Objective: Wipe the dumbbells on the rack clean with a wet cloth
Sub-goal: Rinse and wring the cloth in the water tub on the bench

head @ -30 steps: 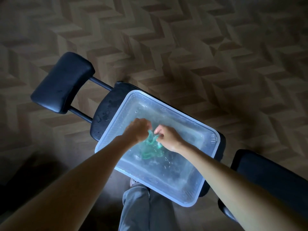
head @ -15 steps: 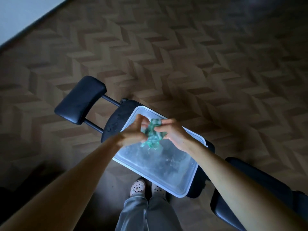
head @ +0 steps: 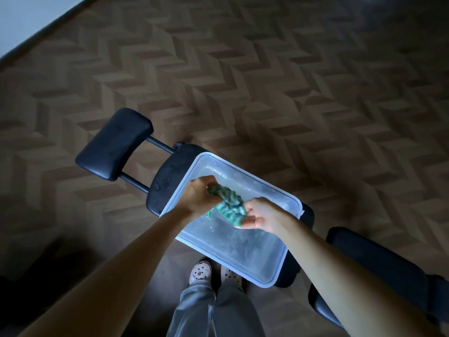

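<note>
Left hand (head: 198, 195) and right hand (head: 261, 216) each grip one end of the twisted cloth (head: 229, 203) above the tub (head: 255, 259), guessing so drips land back inside.

Dim room, dark corners, wide-angle warp

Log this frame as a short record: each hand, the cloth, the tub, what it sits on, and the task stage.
left hand: grips one end of the green cloth
right hand: grips the other end
cloth state: bunched and twisted between both hands, above the tub
tub: clear plastic, wet, appears to hold water
support: tub sits on a black padded bench
dumbbells: not in view
stage: likely wringing; wiping not yet begun
</note>
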